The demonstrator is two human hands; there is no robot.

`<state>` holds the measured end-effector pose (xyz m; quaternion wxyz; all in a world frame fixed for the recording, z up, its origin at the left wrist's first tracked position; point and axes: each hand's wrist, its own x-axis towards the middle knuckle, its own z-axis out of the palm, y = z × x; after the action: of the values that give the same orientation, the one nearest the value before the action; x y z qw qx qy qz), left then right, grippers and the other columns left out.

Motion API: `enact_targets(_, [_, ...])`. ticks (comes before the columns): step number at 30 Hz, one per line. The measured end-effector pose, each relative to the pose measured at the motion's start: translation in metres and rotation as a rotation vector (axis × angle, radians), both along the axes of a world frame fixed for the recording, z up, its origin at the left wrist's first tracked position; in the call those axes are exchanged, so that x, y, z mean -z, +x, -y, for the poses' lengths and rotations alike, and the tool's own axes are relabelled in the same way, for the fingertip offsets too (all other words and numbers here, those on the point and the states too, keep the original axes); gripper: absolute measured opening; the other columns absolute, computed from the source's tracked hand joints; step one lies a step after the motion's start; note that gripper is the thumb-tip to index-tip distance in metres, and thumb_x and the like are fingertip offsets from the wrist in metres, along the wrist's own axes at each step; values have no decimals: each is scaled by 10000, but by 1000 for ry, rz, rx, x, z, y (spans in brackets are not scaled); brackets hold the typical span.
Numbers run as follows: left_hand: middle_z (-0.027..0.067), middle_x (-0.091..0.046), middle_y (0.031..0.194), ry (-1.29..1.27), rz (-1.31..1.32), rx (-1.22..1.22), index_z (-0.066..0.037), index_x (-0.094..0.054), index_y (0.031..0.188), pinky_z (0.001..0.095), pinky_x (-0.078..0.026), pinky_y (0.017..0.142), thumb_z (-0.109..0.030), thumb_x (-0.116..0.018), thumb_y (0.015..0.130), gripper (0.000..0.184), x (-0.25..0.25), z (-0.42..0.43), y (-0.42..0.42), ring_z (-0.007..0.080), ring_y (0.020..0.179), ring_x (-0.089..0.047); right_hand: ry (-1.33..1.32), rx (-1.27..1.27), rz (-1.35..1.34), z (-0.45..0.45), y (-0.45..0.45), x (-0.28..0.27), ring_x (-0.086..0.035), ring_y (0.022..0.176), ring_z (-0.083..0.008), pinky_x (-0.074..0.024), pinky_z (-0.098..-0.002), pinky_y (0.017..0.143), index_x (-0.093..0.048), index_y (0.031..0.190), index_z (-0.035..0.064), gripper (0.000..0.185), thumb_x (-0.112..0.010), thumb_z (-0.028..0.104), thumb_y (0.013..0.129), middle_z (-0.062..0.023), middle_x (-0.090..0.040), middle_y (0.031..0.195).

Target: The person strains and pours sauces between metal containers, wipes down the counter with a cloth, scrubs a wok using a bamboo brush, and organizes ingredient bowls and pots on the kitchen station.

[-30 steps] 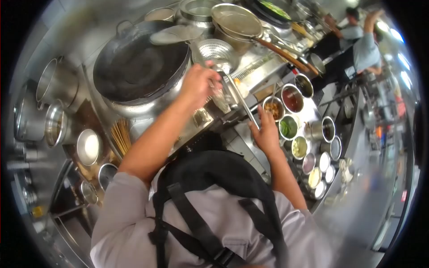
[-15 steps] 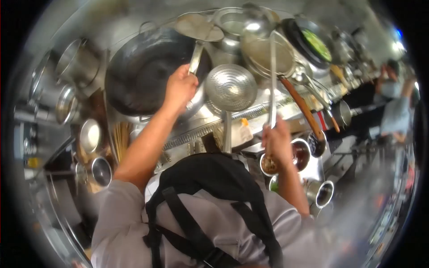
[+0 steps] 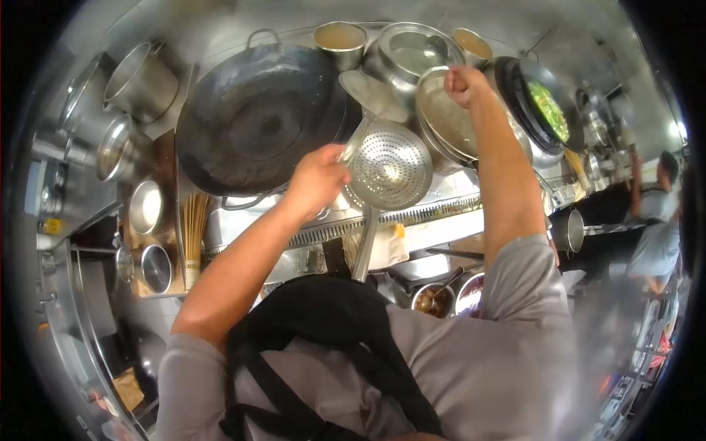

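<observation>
My left hand (image 3: 321,176) is closed around the flat handle of a metal utensil with a wide, pale round head (image 3: 373,97); I cannot tell whether it is a skimmer or a spatula. Below that head lies a perforated strainer (image 3: 390,165), its handle pointing towards me. My right hand (image 3: 466,86) is closed in a fist on a ladle, whose bowl (image 3: 435,50) is over or in a steel pot of clear liquid (image 3: 393,33). The ladle's handle is mostly hidden. A large dark wok (image 3: 257,125) sits left of my hands.
A wide sieve (image 3: 441,110) rests on a pot under my right forearm. Another wok (image 3: 548,110) holds green food. Metal cans of brownish liquid (image 3: 340,37) stand behind. Bamboo sticks (image 3: 193,228) and steel pots (image 3: 143,84) are at left; two people (image 3: 654,213) are at right.
My right hand has moved forward and up with the ladle, towards the steel pot. My left hand has shifted right and nearer to me with its utensil.
</observation>
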<state>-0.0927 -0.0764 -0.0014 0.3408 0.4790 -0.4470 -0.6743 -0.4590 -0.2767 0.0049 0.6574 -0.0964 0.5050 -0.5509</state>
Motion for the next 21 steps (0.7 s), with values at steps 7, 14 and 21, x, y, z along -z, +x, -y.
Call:
enact_targets(7, [99,-584,706,168,-40,-109,-19,-526,1189,286,-381,406,59,-547,803,395,47,81,-58,122,506,-506,-359,74,884,-55,-5,-9,-496,516,-151,-471,-240,469,-445,693,28,192,-431,33,884,-52,-485,614])
enact_targets(14, [191,-577,852,483,-360,-53,12,-494,915,245,-417,444,92,-486,813,130,59,155,-98,129,510,-499,-233,-114,795,-146,29,-48,-512,545,-107,-450,-239,464,-495,768,12,139,-498,63,898,-37,-515,655])
enact_targets(21, [204,-541,949,526,-491,-69,77,-442,952,221,-404,453,81,-480,839,119,47,168,-92,128,577,-479,-278,-94,-249,-144,41,-47,-548,539,-135,-457,-263,443,-531,868,10,97,-597,80,875,-52,-559,697])
